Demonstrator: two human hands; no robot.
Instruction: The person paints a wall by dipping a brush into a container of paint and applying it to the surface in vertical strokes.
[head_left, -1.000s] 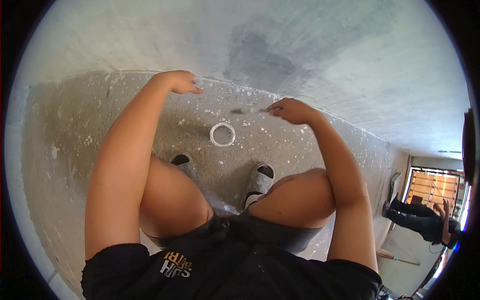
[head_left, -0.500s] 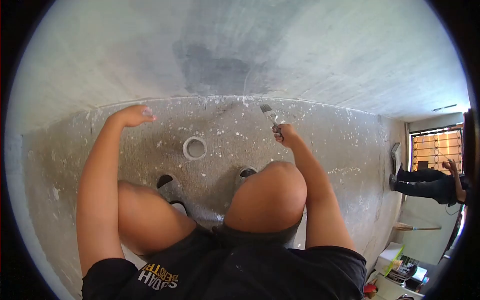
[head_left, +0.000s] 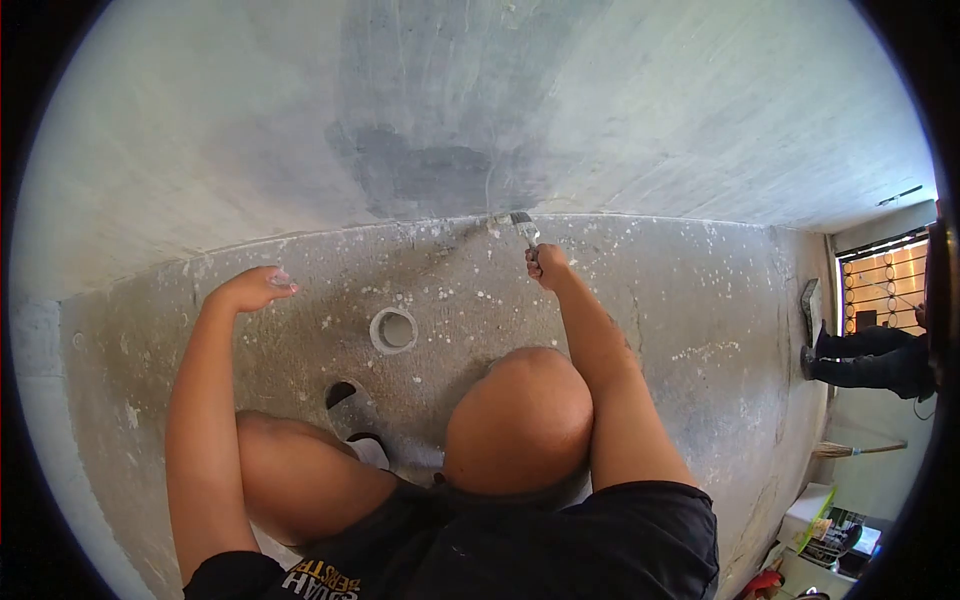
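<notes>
A paintbrush (head_left: 526, 232) is gripped by its handle in my right hand (head_left: 547, 267), fingers wrapped round it. Its dark bristles overlap the foot of the wall (head_left: 430, 175), right at the line where wall meets floor. A damp-looking dark grey patch covers the wall just above the bristles. My left hand (head_left: 252, 289) hangs over the floor to the left with nothing plain in it, its fingers loosely extended and whitish at the tips. Between the hands, a small round whitish container (head_left: 393, 330) stands on the floor, with grey content inside.
White splatters dot the rough concrete floor (head_left: 690, 300). My knees and a sandalled foot (head_left: 350, 405) are close below the container. Far right, a person in dark trousers (head_left: 865, 357) stands by a barred window (head_left: 885, 285); a broom (head_left: 850, 450) and household items lie nearby.
The brush in my right hand has shifted left and up against the wall's base. My view has tilted slightly, so floor and container appear lower; my left hand keeps its pose.
</notes>
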